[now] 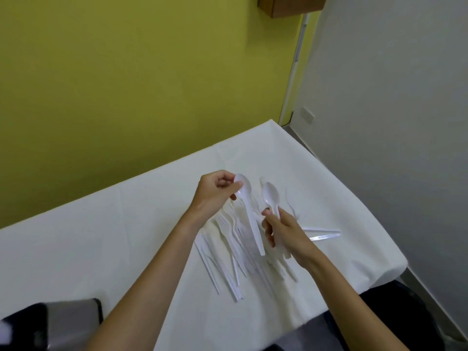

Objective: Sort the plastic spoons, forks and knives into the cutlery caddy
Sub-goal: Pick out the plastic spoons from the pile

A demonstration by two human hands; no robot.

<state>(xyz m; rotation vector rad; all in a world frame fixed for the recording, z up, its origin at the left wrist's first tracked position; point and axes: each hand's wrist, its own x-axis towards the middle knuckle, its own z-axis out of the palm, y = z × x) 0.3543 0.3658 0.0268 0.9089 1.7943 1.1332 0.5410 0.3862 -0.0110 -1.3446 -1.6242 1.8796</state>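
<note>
My left hand (215, 192) pinches the bowl of a white plastic spoon (249, 214), whose handle hangs down toward me above the pile. My right hand (286, 233) grips the handle of a second white spoon (271, 195), bowl pointing up and away. Beneath both hands lies a loose heap of white plastic cutlery (235, 252) with forks, knives and spoons mixed. Two knives (323, 234) lie apart to the right of the heap. A dark grey container, possibly the caddy (73, 323), shows at the lower left, blurred.
The table wears a white cloth (101, 244); its right edge (354, 198) drops off near a grey wall. A yellow-green wall stands behind the table's far edge. A wooden cabinet (288, 5) hangs at the top.
</note>
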